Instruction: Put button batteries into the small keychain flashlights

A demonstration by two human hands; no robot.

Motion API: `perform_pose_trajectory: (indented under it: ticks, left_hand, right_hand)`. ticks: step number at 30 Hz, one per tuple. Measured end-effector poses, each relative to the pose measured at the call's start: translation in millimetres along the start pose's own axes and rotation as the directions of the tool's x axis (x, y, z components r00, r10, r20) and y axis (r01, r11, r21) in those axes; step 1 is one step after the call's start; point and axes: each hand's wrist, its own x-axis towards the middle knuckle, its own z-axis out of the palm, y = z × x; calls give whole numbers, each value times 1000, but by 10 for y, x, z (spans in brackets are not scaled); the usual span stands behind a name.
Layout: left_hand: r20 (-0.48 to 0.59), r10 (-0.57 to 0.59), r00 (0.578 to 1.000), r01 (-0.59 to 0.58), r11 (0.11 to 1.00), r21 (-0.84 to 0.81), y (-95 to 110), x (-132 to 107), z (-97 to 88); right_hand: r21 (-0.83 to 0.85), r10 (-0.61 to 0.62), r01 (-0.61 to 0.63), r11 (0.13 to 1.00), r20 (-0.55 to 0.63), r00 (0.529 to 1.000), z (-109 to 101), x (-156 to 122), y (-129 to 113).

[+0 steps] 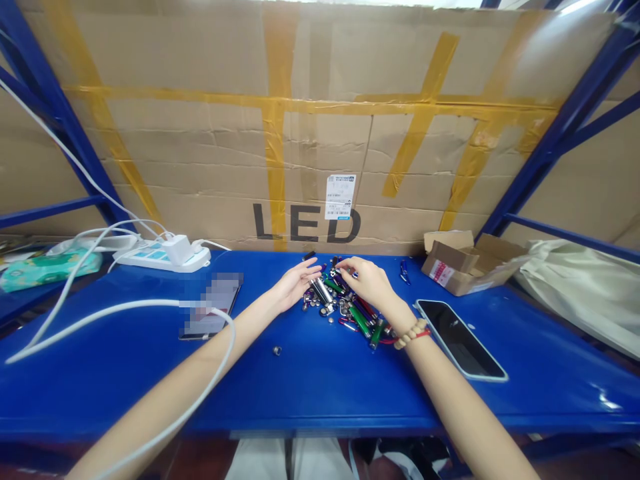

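Fingers (306, 267) on either side of a jumbled heap of small, shiny metal tubes and fittings (345, 308)

On my feed, the left hand (289, 290) has its fingers loosely spread at the heap's left side, beside a bright silver metal tube (324, 291); I cannot tell whether they touch it. The right hand (370, 280) arches over the heap's right part, thumb and forefinger drawn near each other; I cannot tell whether they pinch anything.

The heap sits toward the far edge of the smooth blue tabletop (310, 393). From there to the near edge I have a broad stretch of blue to move over, with one small silver metal fitting (277, 351) on it, left of middle.

Beyond the far edge stands a tall brown cardboard panel (200, 167) printed LED, closing off that side. A white plastic power strip (200, 260) sits by the far left corner, and a thick white cable (145, 305) loops across my view of the left forearm. A flat dark phone (203, 325) lies just left of that forearm. Just right of the right wrist lies a black-screened phone in a pale case (460, 340), and an open brown cardboard box (455, 263) stands near the far right corner.
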Motion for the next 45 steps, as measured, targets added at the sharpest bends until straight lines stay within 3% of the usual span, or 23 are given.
perform_pose_trajectory:
  ticks: [7,9,11,12,13,15,17,20,22,25,27,29,32,34,37,39,42,45]
  left_hand:
    - [16,147,989,-147,967,207,136,-173,-162]
    - [228,251,941,-339,728,596,210,-293,-250]
    - [476,96,874,-460,483,746,274,-437,-362]
    - [526,9,850,-484,406,775,293,-511,-424]
    - [536,-44,843,-495,326,805,301,-581,-484]
    - [484,-109,868,-462,175,869,281,-694,-595]
    - [456,-128,881,-444,112,889,227,-753,-674]
    - [469,-35,883,-463,110,880,126,-740,-710]
    - [511,59,857,-514,120,849,60,-682,-679]
    - [525,169,834,-549,161,820,-37,-553,-571]
    - [527,264,808,-584,236,777,-92,-452,-479]
    - [508,334,794,-602,326,729,-126,-362,-391]
    - [459,371,807,-588,442,677,-127,-301,-303]
    - [433,376,819,-572,469,673,-99,-323,-282]
    - [344,412,844,-528,526,666,-44,-412,-291]
    - [313,434,845,-519,524,676,-16,-472,-309]
    - [372,425,825,-550,459,697,2,-529,-350]
    - [382,420,823,-552,432,714,29,-547,-416]
  right_hand:
    - [-31,29,-28,999,16,999,-89,13,-32]
    - [-46,23,-21,999,30,999,-98,14,3]
    - [-58,16,-13,998,44,999,-107,13,43]
    - [-62,9,-6,998,47,999,-111,12,56]
    - [-66,0,4,998,51,999,-113,9,59]
    - [-67,-33,37,997,62,998,-103,-2,34]
    - [-46,-95,99,994,73,993,-56,-21,-28]
    - [-9,-190,192,981,86,978,94,-56,-135]
    - [-13,-226,228,973,105,968,223,-73,-179]
    - [-33,-225,231,972,132,965,378,-75,-197]
    - [-47,-190,198,979,137,972,415,-64,-197]
    - [-60,-156,165,984,134,979,388,-48,-194]
    - [-43,-107,110,993,77,991,265,-28,-179]
    - [35,-92,91,995,7,996,177,-26,-168]
    - [202,-151,162,966,-70,986,117,-50,-197]
    - [291,-215,233,928,-93,972,132,-84,-273]
    - [392,-290,307,867,-104,951,164,-142,-435]
    - [413,-304,317,854,-99,948,113,-150,-498]
